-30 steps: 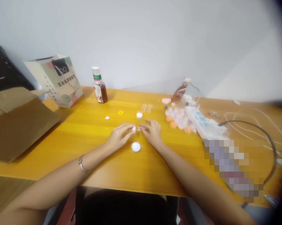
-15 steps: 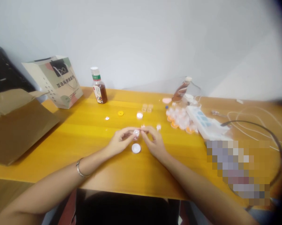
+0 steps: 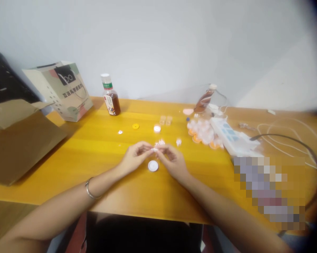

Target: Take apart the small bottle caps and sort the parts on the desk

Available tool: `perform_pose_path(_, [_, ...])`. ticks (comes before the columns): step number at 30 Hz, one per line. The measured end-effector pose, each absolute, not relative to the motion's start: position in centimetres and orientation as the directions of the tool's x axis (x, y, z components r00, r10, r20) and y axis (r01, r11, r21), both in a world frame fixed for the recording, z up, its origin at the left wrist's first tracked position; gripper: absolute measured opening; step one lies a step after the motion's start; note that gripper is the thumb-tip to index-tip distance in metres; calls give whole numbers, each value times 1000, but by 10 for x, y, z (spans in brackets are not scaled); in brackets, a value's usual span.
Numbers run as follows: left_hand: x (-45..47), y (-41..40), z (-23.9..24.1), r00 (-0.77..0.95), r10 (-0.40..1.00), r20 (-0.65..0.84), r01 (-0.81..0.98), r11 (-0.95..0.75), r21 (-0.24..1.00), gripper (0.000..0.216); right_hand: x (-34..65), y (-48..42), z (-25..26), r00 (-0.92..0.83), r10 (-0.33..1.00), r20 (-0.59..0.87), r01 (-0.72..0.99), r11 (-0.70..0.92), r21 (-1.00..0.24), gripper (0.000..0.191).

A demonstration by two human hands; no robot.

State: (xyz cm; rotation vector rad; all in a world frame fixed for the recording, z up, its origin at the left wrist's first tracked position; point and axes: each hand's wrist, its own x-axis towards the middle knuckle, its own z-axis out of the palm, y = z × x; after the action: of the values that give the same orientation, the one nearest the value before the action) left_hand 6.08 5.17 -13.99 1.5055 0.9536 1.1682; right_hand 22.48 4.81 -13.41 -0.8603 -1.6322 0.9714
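A small whitish piece with a faint pinkish tint [image 3: 154, 150], its material too blurred to tell, is pinched between the left grip [image 3: 135, 156] and the right grip [image 3: 173, 162]. Only a short, narrow strip of it shows, roughly level from side to side, fingers covering its ends. Whether it touches the yellow-brown wooden surface [image 3: 81, 154] cannot be told.

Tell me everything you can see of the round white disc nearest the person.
The round white disc looks like plastic, with what seems to be a rim around its face. It lies flat on the yellow-brown table, on the person's side of the left grip and right grip; neither appears to touch it. Finer detail is blurred.
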Motion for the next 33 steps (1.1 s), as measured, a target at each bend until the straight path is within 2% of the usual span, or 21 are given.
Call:
perform_pose_path(4, [62, 50, -141, 181, 960, 215, 32, -224, 974, 18, 225, 48, -134, -248, 884, 396, 103, 431, -897, 11])
perform_pose_path(11, [64, 47, -138, 231, 942, 245, 131, -280, 951, 18, 226, 48, -134, -286, 890, 356, 189, 417, -889, 9])
perform_pose_path(21, [66, 45, -140, 208, 951, 227, 184, -266, 946, 15, 223, 47, -131, -271, 944, 187, -24, 187, -982, 14])
perform_pose_path(25, [65, 48, -141, 225, 957, 181, 110, -209, 972, 14, 222, 50, -129, -261, 954, 148, -53, 139, -989, 15])
perform_pose_path(30, [66, 49, -140, 230, 965, 125, -133, -96, 986, 27, 221, 52, -130, -245, 962, 119, -19, 118, -993, 18])
perform_pose_path(33, [67, 48, -138, 237, 965, 114, -178, -72, 981, 31, 223, 51, -130, -218, 960, 177, 72, 196, -978, 16])
